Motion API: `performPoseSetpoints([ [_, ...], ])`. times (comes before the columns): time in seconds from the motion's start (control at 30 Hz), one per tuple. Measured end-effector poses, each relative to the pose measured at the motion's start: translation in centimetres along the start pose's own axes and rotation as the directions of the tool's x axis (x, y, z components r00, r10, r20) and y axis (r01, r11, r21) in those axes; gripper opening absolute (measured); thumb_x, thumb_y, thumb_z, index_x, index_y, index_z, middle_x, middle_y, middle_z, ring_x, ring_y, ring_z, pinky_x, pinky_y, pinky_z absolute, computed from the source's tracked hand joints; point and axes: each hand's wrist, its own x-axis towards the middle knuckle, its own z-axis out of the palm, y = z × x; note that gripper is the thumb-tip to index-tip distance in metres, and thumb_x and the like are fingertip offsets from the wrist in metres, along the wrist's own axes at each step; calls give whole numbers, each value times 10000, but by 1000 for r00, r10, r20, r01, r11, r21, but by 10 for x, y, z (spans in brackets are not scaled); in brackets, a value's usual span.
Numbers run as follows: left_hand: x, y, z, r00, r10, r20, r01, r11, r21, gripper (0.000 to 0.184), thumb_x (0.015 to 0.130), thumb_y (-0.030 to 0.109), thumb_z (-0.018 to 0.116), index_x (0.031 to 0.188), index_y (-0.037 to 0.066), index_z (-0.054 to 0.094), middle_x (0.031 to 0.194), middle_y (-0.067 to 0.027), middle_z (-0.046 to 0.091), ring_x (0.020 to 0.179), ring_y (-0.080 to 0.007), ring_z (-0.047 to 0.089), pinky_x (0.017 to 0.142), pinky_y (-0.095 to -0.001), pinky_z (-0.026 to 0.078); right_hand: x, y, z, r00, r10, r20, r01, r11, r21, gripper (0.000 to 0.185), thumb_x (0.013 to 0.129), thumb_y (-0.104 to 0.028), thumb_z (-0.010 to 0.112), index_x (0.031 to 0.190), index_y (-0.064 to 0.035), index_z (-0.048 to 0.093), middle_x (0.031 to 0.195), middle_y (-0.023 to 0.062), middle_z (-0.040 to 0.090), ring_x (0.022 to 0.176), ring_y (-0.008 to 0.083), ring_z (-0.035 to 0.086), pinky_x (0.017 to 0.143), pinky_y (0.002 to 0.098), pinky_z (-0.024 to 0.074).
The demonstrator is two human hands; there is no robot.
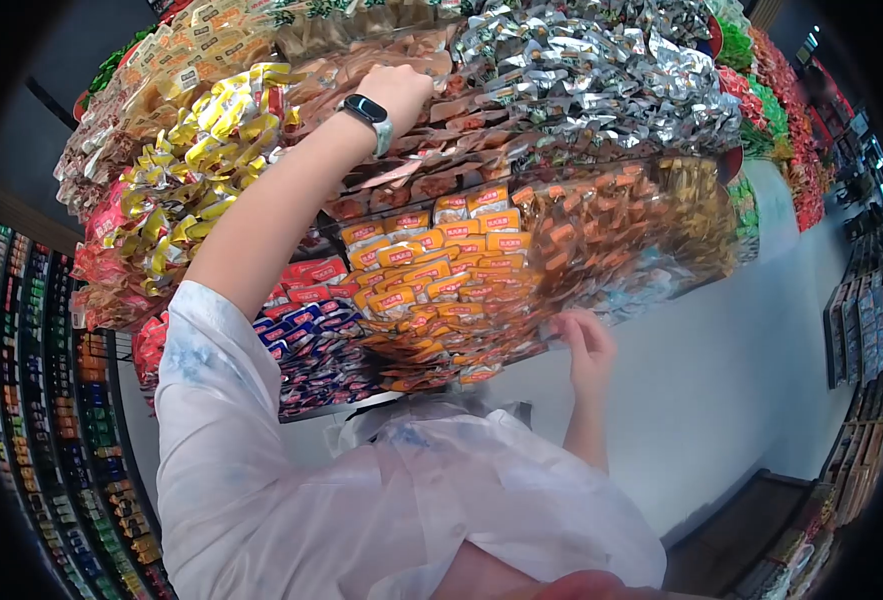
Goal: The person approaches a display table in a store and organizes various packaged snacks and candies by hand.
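Note:
My left hand (399,92), with a dark fitness band (365,108) on its wrist, reaches to the far side of a large display of small snack packets. Its fingers curl down among brownish clear packets (431,130); their tips are hidden, and what they grip cannot be made out. Lower and to the right, my right hand (586,345) is at the display's near edge. Thumb and fingers there are drawn together beside pale clear packets (633,298); anything between them is too small to name. Orange-labelled packets (441,262) lie between the two hands.
Yellow packets (216,135) are heaped left of my arm, silver ones (601,80) at the far right. Blue packets (316,345) lie at the near left edge. Stocked shelves (46,400) stand on the left, with racks (858,310) on the right. Pale floor (721,380) shows between.

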Motion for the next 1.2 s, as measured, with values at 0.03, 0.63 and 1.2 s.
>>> performPoseSetpoints([
  [0.03,1,-2,9,1000,-18,12,17,1000,20,229,784,7,624,976,69,731,854,-187,688,913,-367,678,809,-468,553,-1,3,-4,1000,-21,-5,21,1000,-22,99,945,12,597,966,49,686,921,104,709,809,158,670,751,270,505],
  [0.63,-9,11,8,982,-189,19,188,982,32,200,916,170,602,1054,42,671,1039,-199,709,984,-350,692,843,-487,544,-169,104,-56,892,369,-261,-390,920,-31,248,973,30,428,1030,15,668,978,97,701,873,180,671,779,307,533],
  [1.2,-348,300,47,968,-50,245,249,266,-931,60,883,15,649,871,-8,703,881,-115,711,821,-243,694,749,-317,532,-389,226,-179,484,802,-351,-682,597,422,155,820,-113,521,702,-79,614,624,56,579,581,221,571,561,359,472],
])
